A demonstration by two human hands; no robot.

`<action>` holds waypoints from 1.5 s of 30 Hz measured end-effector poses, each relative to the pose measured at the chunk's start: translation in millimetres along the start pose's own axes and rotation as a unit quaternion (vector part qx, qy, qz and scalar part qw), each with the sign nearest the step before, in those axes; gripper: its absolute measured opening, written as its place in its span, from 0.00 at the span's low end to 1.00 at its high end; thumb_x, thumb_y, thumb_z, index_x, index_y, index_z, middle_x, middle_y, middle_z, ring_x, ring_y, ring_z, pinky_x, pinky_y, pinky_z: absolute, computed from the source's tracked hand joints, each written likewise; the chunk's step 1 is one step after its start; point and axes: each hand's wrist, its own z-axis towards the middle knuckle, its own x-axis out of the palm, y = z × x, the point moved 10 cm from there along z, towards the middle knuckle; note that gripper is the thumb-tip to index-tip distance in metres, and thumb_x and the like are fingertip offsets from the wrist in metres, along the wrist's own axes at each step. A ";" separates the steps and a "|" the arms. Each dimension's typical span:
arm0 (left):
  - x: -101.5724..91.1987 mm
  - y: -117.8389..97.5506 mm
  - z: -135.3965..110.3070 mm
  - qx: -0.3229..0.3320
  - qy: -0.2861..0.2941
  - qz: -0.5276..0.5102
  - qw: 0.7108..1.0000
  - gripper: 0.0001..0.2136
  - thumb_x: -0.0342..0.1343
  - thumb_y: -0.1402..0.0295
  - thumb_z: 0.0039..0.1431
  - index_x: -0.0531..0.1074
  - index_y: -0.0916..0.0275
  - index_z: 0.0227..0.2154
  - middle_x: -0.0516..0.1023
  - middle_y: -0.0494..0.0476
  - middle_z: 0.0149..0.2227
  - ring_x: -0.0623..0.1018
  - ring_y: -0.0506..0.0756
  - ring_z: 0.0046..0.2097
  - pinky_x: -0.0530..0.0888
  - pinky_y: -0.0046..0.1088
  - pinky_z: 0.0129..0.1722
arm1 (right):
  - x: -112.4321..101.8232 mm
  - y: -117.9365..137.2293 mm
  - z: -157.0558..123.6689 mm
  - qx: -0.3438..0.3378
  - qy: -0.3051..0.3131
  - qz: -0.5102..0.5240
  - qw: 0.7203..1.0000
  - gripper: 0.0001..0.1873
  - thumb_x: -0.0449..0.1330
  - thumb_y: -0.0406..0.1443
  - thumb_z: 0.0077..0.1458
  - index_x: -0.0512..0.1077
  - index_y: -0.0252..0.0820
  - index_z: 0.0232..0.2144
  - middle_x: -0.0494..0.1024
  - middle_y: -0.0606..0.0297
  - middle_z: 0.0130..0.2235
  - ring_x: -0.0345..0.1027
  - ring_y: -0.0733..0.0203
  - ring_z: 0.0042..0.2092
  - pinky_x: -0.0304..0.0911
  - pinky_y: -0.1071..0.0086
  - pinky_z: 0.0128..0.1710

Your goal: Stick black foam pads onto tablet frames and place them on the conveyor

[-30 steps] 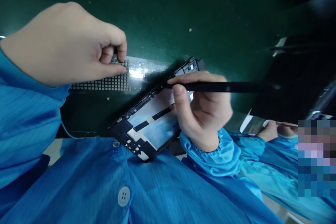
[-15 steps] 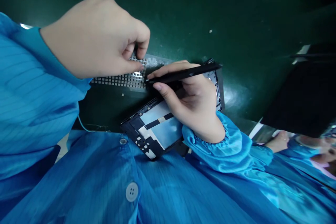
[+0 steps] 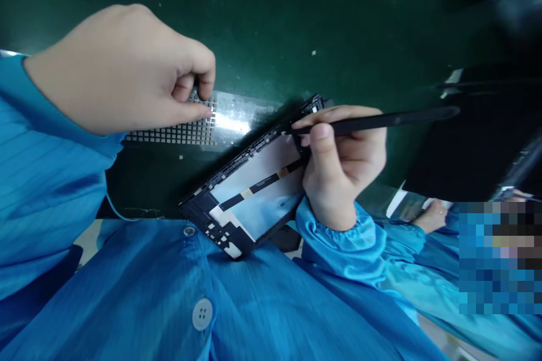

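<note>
My left hand [image 3: 127,73] is closed, thumb and curled forefinger at a clear sheet of small grey square pads [image 3: 169,134] that lies on the bench. Part of the sheet is hidden under that hand. Black tweezers [image 3: 381,121] are held between the thumb and fingers of my right hand [image 3: 347,163]. Their tips are at the upper long edge of an opened tablet [image 3: 262,197], with a small light piece by them. The tablet lies aslant against my front, its inside up, showing a silvery panel with a dark ribbon cable across it.
The green bench top [image 3: 262,22] has a few tiny loose pads, one [image 3: 314,53] beyond the tablet and one [image 3: 181,157] near the sheet. A black mat or panel [image 3: 461,146] is at the right. Another person's hand [image 3: 432,216] shows past it.
My right hand with the tweezers has moved right, away from the pad sheet to the tablet's upper edge. My left hand stays at the sheet. The whole view has shifted slightly.
</note>
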 end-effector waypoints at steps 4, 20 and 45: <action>0.8 3.6 -1.5 0.011 -0.018 0.006 1.000 0.52 0.27 0.34 0.57 0.81 0.74 0.53 0.73 0.40 0.27 0.89 0.61 0.43 0.77 0.59 0.44 | 6.2 -6.4 -5.9 -0.012 0.030 -0.033 0.999 0.05 0.66 0.39 0.74 0.79 0.54 0.50 0.82 0.68 0.44 0.82 0.60 0.46 0.79 0.60 0.50; 6.1 2.9 3.6 -0.059 0.068 0.016 0.996 0.58 0.12 0.40 0.50 0.80 0.79 0.48 0.78 0.42 0.34 0.88 0.63 0.51 0.75 0.51 0.53 | 82.1 32.0 4.5 -0.046 0.304 -0.108 0.945 0.05 0.67 0.37 0.73 0.80 0.50 0.50 0.89 0.64 0.50 0.84 0.50 0.55 0.77 0.48 0.61; 24.3 -104.3 -56.3 0.030 -0.050 0.061 0.996 0.42 0.26 0.35 0.75 0.77 0.64 0.45 0.73 0.64 0.39 0.79 0.63 0.36 0.76 0.36 0.28 | -106.3 -19.1 -69.4 0.201 -0.053 0.023 0.978 0.08 0.74 0.42 0.66 0.82 0.48 0.43 0.85 0.69 0.36 0.79 0.62 0.38 0.77 0.67 0.40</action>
